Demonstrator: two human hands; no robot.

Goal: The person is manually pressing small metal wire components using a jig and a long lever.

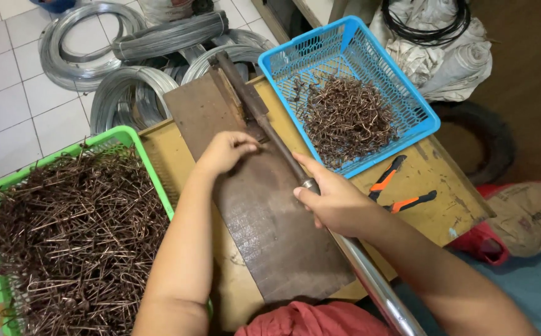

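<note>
My right hand (333,199) grips a long metal lever bar (370,280) that runs from the bottom right up to a hinge at the far end of a dark metal plate (264,224). Fingers bent, my left hand (224,150) rests on the plate beside the bar's upper part; whether it pinches a wire piece is hidden. The plate lies on a yellowish wooden table (432,186). A green basket (121,135) full of brown bent wire pieces (77,230) stands left of my left arm.
A blue basket (417,112) at the back right holds a heap of bent brown wire hooks (345,118). Orange-and-black pliers (401,186) lie on the table beside my right hand. Coils of grey wire (121,56) lie on the tiled floor. White sacks (445,56) sit at top right.
</note>
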